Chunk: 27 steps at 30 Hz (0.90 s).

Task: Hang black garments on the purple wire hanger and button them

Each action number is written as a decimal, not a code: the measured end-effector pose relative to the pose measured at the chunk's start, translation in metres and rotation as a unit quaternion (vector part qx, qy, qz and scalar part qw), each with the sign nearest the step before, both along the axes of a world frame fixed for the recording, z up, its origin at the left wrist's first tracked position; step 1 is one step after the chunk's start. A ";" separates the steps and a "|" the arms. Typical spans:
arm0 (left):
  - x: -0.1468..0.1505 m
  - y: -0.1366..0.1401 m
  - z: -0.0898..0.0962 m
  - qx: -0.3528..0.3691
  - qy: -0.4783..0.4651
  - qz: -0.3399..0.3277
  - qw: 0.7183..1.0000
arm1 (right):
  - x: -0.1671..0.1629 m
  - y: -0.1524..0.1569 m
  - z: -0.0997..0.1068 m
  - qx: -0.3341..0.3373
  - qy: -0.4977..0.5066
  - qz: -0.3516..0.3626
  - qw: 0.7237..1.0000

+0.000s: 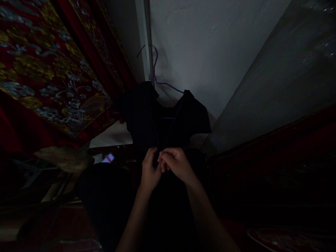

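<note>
A black short-sleeved shirt hangs on a purple wire hanger, its neck open in a V. At the bottom of that opening, my left hand has its fingers bent around the front edge of the shirt. Close against it, my right hand is closed in a pinch on the same front edge. The fingertips of both hands nearly meet. Darkness hides the fine detail of the cloth between them, and any button there cannot be made out.
Red cloth with gold and silver embroidery hangs at the left. Behind the shirt are a pale wall and a narrow upright pole. Translucent plastic sheeting slopes at the right. A crumpled tan bag lies at the lower left.
</note>
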<state>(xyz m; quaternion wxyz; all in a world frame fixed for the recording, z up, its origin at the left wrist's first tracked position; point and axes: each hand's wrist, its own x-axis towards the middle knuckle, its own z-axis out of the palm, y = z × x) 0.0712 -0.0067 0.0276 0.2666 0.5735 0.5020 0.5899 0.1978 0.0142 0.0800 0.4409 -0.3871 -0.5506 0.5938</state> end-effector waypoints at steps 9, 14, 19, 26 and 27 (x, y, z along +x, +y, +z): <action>0.025 0.005 -0.006 -0.046 -0.030 0.008 0.998 | 0.009 0.044 0.047 0.013 0.057 -0.090 0.994; 0.046 0.015 -0.023 -0.102 -0.083 -0.007 0.991 | 0.010 0.102 0.117 0.098 0.096 -0.174 0.975; 0.046 0.035 -0.021 -0.088 -0.044 -0.067 0.993 | 0.009 0.115 0.141 0.171 0.061 -0.153 0.971; -0.001 0.056 0.059 0.125 0.151 -0.066 0.978 | 0.015 0.101 0.117 0.211 0.050 -0.145 0.965; -0.006 0.059 0.078 0.172 0.154 -0.044 0.972 | 0.014 0.099 0.116 0.220 0.045 -0.134 0.965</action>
